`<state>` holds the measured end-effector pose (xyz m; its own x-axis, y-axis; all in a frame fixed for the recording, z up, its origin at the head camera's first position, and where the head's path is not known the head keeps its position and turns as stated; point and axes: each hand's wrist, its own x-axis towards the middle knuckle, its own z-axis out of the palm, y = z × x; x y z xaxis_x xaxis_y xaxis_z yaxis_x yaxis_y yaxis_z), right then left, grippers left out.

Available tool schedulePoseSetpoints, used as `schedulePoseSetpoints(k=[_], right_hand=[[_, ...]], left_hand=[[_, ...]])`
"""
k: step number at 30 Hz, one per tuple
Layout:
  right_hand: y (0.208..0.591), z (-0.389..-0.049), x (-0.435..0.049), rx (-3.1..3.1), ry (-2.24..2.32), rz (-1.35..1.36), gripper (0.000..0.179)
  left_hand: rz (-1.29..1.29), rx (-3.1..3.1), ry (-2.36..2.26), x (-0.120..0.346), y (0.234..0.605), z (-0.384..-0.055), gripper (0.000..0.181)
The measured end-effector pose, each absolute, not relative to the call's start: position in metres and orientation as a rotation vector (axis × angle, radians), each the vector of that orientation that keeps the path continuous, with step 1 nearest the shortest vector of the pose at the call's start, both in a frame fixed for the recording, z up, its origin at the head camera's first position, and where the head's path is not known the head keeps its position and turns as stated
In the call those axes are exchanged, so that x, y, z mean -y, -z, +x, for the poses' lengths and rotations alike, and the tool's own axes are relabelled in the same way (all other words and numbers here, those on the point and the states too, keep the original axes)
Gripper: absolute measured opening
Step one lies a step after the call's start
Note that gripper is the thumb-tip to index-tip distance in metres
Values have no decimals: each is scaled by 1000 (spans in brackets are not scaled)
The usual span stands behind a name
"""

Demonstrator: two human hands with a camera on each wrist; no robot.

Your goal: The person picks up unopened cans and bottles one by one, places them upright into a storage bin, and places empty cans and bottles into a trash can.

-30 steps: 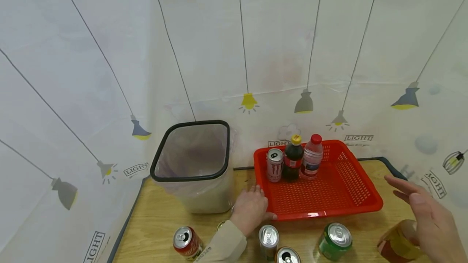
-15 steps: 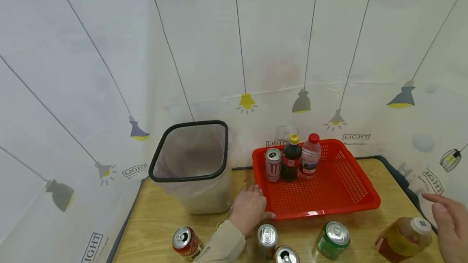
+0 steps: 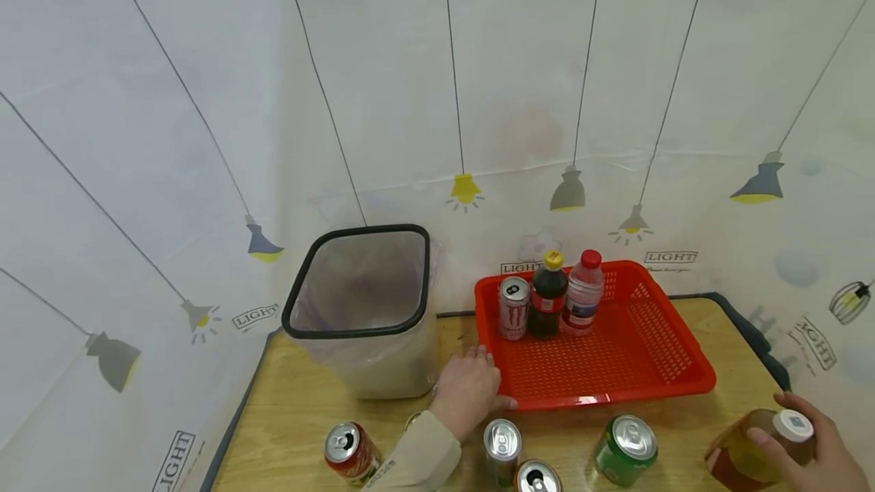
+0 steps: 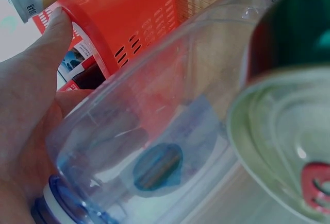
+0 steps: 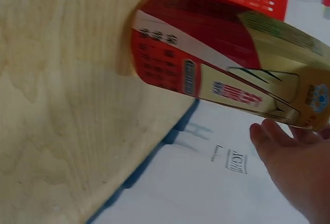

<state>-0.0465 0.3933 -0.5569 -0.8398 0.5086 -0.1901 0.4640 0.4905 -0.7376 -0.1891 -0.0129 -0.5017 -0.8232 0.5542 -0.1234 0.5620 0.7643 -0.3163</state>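
My left hand (image 3: 467,393) grips the near left corner of a red plastic basket (image 3: 683,370), its thumb along the front rim. The left wrist view shows the thumb tip on the rim. My right hand (image 3: 813,446) holds a bottle of amber drink (image 3: 741,450) near its white cap, thumb in front and fingers on the far side. In the right wrist view the red and yellow label faces the camera. Inside the basket stand a pink can (image 3: 513,313), a cola bottle (image 3: 547,306) with a yellow cap and a clear bottle (image 3: 582,298) with a red cap.
A lined bin (image 3: 355,332) stands left of the basket. In front are a red can (image 3: 352,454), a silver can (image 3: 502,450), another can (image 3: 538,479) and a green can (image 3: 625,450). A clear blue-capped bottle (image 4: 149,131) shows beside my left wrist.
My right hand first moved right, past the bottle of amber drink, then came back in and closed round its upper part. My left hand stayed at the basket's corner.
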Motion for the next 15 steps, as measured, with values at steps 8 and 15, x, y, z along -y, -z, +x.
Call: schedulePoseSetpoints(k=[8, 15], right_hand=[[570, -54, -399, 2655, -1528, -965, 115], [564, -58, -403, 2774, -1361, -892, 94]], left_hand=[[915, -2922, 541, 12, 500, -189, 82], [906, -2912, 557, 11, 501, -189, 84]])
